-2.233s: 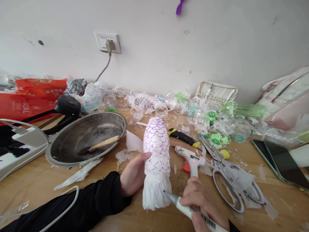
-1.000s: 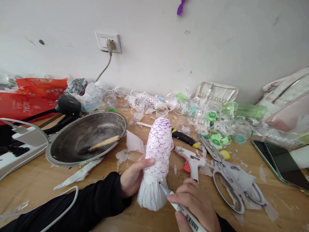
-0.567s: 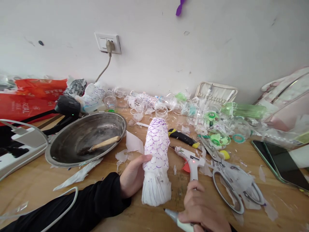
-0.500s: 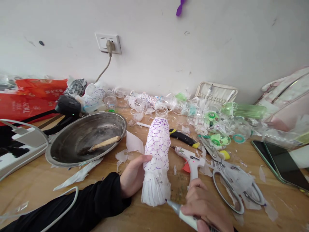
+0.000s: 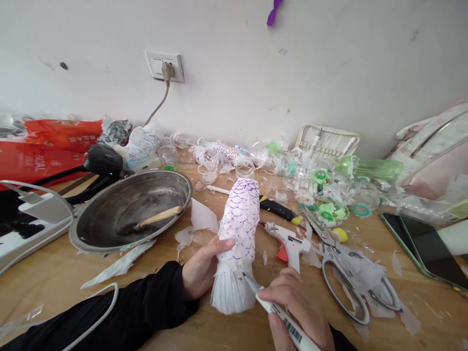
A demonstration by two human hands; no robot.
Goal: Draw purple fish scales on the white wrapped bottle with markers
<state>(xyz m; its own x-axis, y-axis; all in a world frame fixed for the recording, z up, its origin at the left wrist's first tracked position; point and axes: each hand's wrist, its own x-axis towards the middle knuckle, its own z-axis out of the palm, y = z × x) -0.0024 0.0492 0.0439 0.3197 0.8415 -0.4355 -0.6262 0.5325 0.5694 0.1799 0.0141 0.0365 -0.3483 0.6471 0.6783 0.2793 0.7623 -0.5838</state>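
A white papered fish model with purple scale lines stands out in the middle, its pleated tail toward me. My left hand grips its left side, thumb on the front and the other fingers hidden behind. In my right hand is a white marker pen, whose dark tip is at the upper part of the tail. Whether the tip touches the paper I cannot tell. Just beyond the right hand lies a white glue gun with a red trigger.
A metal bowl holding a wooden-handled brush lies left. Scissors, a black-and-yellow cutter and phones lie right. Cut plastic bottles line the back. A power strip and cable are at left.
The marker tip has moved up and slightly left, from the tail's lower right edge to its upper part. The fish model has tilted a little, its top leaning right.
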